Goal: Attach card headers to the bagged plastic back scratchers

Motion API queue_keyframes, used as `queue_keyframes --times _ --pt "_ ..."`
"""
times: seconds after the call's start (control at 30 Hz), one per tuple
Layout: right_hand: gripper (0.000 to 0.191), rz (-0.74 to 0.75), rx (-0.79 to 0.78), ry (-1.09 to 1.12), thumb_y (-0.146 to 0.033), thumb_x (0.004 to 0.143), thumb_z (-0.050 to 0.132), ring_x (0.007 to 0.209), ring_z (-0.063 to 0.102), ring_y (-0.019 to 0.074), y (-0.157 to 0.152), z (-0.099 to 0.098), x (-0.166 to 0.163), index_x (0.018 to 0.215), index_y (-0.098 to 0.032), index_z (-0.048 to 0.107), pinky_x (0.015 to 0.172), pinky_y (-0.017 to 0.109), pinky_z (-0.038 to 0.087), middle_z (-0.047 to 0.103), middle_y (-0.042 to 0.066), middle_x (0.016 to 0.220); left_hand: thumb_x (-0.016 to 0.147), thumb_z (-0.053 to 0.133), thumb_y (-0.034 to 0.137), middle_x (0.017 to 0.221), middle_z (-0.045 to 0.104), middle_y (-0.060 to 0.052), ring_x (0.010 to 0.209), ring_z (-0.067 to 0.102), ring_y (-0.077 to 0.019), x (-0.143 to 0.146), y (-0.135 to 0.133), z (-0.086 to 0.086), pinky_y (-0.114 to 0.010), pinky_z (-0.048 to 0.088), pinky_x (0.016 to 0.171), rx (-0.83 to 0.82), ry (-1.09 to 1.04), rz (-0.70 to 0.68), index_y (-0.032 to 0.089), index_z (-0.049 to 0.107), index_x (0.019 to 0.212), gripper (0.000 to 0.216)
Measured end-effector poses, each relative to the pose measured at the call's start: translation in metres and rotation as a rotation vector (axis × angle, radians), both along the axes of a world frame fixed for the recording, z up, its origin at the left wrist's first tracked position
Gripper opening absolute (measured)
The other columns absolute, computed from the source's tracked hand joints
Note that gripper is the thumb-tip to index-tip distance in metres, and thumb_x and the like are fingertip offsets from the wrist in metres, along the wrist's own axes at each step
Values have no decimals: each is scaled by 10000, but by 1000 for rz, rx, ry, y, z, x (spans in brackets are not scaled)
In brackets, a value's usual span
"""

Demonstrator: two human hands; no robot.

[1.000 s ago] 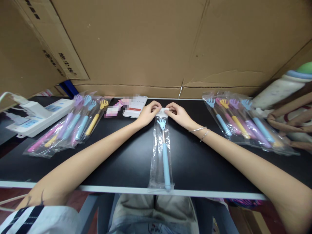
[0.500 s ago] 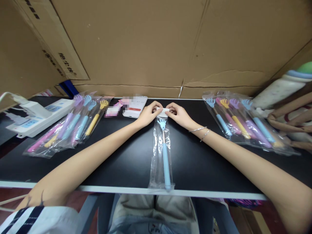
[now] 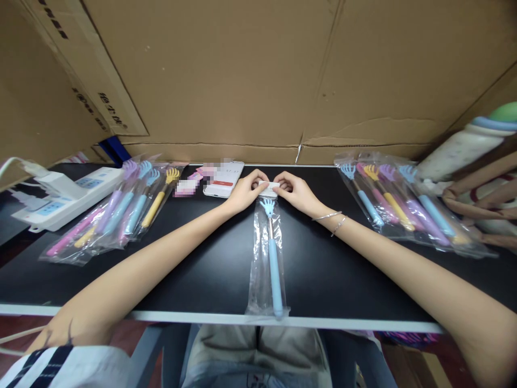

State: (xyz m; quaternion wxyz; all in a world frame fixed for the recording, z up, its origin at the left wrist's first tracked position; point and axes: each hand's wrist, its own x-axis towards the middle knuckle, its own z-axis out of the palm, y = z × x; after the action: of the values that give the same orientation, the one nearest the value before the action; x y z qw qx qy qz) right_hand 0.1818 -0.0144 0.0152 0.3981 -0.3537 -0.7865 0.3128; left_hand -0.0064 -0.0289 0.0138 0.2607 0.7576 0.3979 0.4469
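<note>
My left hand point(image 3: 247, 189) and my right hand point(image 3: 295, 189) meet at the middle of the table, each pinching one end of a small white card point(image 3: 269, 188). The card lies at the top end of a clear plastic bag point(image 3: 258, 269); whether it is fixed to the bag I cannot tell. Inside the bag is a light blue back scratcher point(image 3: 274, 269), its claw end just below the card and its handle pointing towards me. The bag's lower end reaches the table's front edge.
Bagged back scratchers in several colours lie in a left pile point(image 3: 117, 205) and a right pile point(image 3: 398, 199). Behind my left hand are a phone point(image 3: 223, 186) and pink cards point(image 3: 186, 186). A power strip point(image 3: 72, 196) is far left, a bottle point(image 3: 464, 145) far right. Cardboard point(image 3: 226, 81) walls the back.
My hands stay at the card with almost no movement; the card looks slightly more tilted. The bagged back scratcher has not visibly moved, and the view has shifted a little.
</note>
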Motion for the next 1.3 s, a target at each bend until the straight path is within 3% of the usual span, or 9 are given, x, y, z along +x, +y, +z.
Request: queue_keyframes --times 1.3 --pt "138 22 16 -9 -283 777 601 666 536 124 -1 1 1 858 -193 536 676 285 452 580 -6 743 853 531 341 841 603 -10 794 559 -133 1 -2 1 -259 445 760 10 9 11 180 521 864 161"
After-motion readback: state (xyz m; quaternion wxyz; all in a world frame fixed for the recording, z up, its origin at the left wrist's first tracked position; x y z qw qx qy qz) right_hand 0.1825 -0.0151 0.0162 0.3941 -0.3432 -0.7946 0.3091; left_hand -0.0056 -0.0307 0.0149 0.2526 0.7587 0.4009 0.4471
